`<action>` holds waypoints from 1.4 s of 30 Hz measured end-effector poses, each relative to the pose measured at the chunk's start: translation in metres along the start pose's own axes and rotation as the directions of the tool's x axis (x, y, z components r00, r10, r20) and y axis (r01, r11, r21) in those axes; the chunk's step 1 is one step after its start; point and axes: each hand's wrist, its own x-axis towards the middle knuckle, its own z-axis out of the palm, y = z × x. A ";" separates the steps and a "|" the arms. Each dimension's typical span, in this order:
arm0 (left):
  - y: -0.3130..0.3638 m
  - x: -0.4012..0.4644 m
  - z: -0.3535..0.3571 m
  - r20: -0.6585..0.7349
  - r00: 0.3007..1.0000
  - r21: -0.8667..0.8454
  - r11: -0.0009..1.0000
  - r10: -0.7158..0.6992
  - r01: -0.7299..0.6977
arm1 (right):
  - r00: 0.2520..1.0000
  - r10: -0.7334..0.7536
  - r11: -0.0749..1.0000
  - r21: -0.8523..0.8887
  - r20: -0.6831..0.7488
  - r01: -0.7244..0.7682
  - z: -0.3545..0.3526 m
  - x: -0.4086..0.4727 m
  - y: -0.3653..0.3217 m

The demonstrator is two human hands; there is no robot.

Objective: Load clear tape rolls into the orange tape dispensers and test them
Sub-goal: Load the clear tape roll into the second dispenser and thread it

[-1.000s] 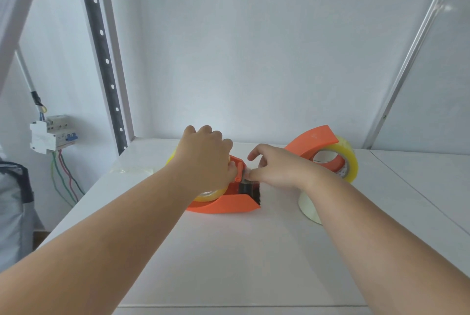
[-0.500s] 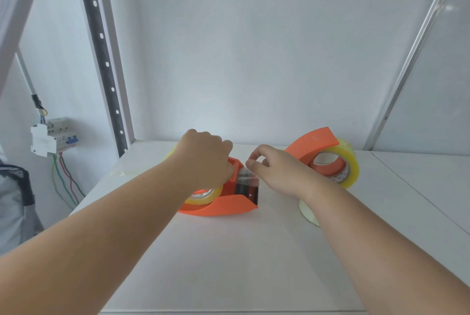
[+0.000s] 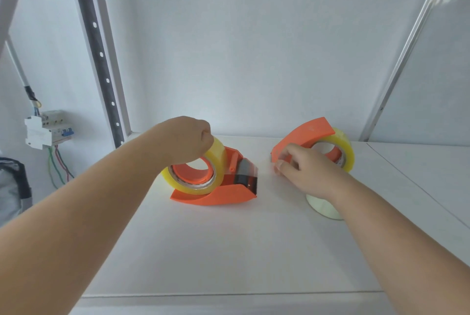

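Two dispensers: both orange, both loaded with yellowish clear tape, on a white worktop [image 3: 229, 251].
Left hand [image 3: 187, 140]: curled in a loose fist over the top of the tape roll [image 3: 216, 159] seated in the near dispenser [image 3: 216, 196]; whether the fingers actually clamp the roll cannot be told.
Near dispenser: lying on its side around mid-worktop, serrated cutter end pointing toward the right edge, a strip of tape stretched to the blade.
Right hand [image 3: 302, 172]: fingers drawn together, thumb and fingertips pinched at the lower tip of the second dispenser [image 3: 302, 136]; what sits between them is blurred.
Second dispenser: upright toward the back edge, right of centre, its own roll [image 3: 343, 151] inside.
Spare roll [image 3: 324, 209]: pale, partly hidden under the right wrist.
Beyond the left edge: a wall-mounted breaker box [image 3: 47, 129] with coloured wires.
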 end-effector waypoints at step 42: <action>-0.013 -0.003 0.012 -0.159 0.941 -0.900 0.435 -0.298 -0.014 | 0.965 0.134 0.626 0.774 -0.227 0.095 0.011 0.042 -0.058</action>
